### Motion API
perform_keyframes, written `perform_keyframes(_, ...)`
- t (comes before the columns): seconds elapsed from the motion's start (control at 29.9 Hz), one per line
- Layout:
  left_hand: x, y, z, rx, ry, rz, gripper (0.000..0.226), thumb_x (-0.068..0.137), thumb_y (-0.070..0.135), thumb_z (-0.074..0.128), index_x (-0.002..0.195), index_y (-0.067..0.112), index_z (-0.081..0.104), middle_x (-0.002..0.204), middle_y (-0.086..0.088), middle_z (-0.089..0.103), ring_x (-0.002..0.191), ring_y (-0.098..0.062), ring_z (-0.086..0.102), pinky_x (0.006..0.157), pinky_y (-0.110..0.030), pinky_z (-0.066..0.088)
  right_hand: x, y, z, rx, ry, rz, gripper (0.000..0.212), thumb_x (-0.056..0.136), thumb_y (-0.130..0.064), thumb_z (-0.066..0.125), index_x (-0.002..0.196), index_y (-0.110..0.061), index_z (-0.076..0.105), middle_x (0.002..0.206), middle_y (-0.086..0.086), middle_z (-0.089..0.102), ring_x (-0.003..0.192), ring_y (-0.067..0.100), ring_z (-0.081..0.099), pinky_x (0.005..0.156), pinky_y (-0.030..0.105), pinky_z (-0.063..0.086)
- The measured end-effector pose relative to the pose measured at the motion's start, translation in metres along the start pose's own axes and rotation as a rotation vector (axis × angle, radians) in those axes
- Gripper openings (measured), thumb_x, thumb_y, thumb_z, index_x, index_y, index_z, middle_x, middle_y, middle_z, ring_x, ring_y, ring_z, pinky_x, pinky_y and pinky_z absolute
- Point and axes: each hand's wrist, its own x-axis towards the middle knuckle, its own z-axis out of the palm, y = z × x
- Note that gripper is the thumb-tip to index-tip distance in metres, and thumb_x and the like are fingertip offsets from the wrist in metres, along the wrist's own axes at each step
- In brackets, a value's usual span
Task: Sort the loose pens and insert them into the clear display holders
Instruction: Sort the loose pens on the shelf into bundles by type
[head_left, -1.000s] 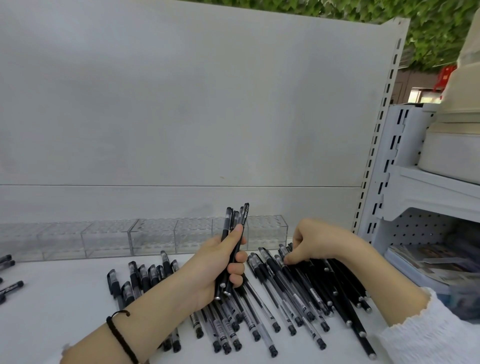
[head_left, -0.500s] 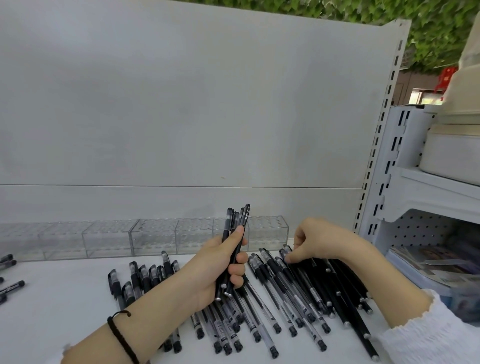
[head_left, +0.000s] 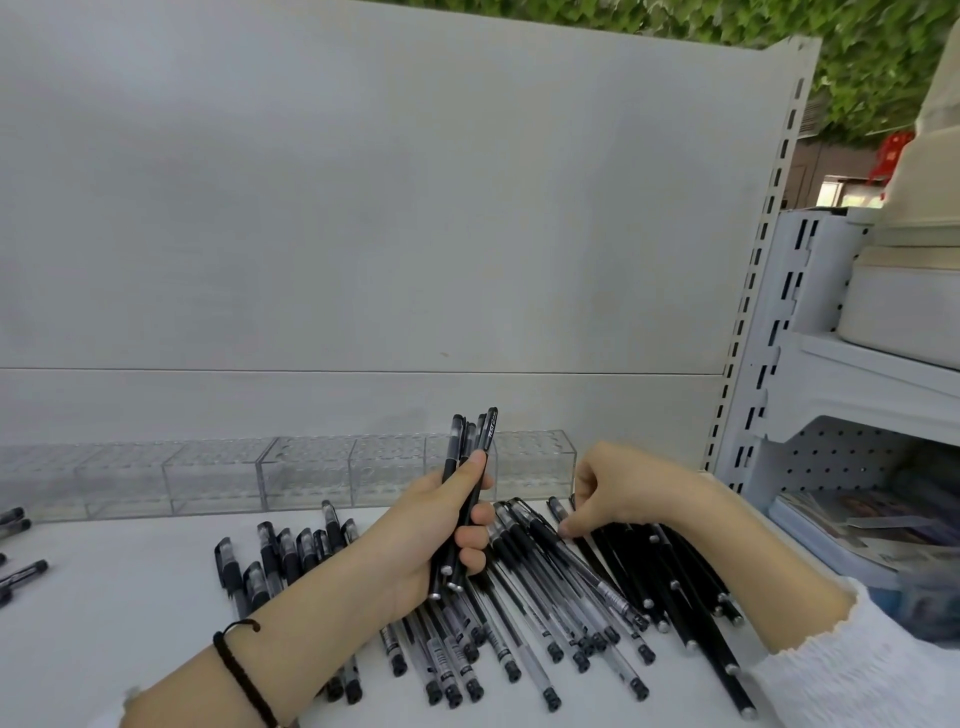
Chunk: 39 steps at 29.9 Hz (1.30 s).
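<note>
While the left hand (head_left: 436, 540) grips slim black pens (head_left: 470, 467), the right hand (head_left: 618, 488) pinches a glossy loose pen (head_left: 554, 506).

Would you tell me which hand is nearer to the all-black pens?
Right. The right hand is at the top ends of the all-black pens; the left hand, gripping a pen bundle, is to their left.

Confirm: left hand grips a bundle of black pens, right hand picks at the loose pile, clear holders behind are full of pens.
Not full: in the head view the clear holders hold no pens. The left hand does grip the bundle, and the right hand picks at the loose pile.
</note>
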Motion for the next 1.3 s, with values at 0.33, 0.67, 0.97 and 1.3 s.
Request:
perform_keyframes(0.33, -0.001, 0.0, 0.002, -0.053, -0.041, 0.006, 0.027, 0.093, 0.036, 0.059, 0.099, 0.009, 0.055, 0.055, 0.004, 0.045, 0.04, -0.007, 0.035, 0.035, -0.017, 0.033, 0.002, -0.006, 0.004, 0.032, 0.02, 0.084, 0.04, 0.07, -0.037, 0.078, 0.085, -0.001, 0.071, 0.067, 0.0, 0.057, 0.064, 0.016, 0.053, 0.061, 0.026, 0.041)
perform_keyframes(0.67, -0.008, 0.017, 0.031, -0.091, -0.055, 0.006, 0.019, 0.102, 0.021, 0.046, 0.101, 0.003, 0.053, 0.098, -0.023, 0.073, 0.087, -0.031, 0.073, 0.071, -0.04, 0.061, -0.013, 0.002, -0.027, 0.902, -0.035, -0.083, 0.044, 0.084, -0.02, 0.071, 0.043, -0.021, 0.054, 0.045, -0.006, 0.04, 0.038, 0.006, 0.026, 0.039, 0.018, 0.014)
perform_keyframes(0.97, 0.003, -0.003, 0.059, -0.159, -0.087, -0.07, 0.019, 0.102, 0.024, 0.046, 0.105, 0.006, 0.05, 0.068, -0.012, 0.068, 0.052, -0.022, 0.065, 0.048, -0.032, 0.057, -0.011, 0.002, -0.022, 0.76, 0.077, -0.08, 0.023, 0.081, -0.031, 0.075, 0.083, -0.01, 0.066, 0.049, -0.01, 0.045, 0.036, 0.002, 0.031, 0.037, 0.017, 0.021)
perform_keyframes(1.3, 0.013, -0.019, 0.046, -0.154, -0.078, -0.019, 0.025, 0.096, 0.029, 0.058, 0.091, 0.012, 0.041, 0.059, -0.002, 0.048, 0.041, -0.01, 0.037, 0.036, -0.018, 0.034, -0.004, 0.029, -0.025, 0.056, 0.048, 0.104, 0.03, 0.082, -0.04, 0.072, 0.067, -0.015, 0.063, 0.057, -0.007, 0.061, 0.033, -0.002, 0.044, 0.046, 0.02, 0.036)
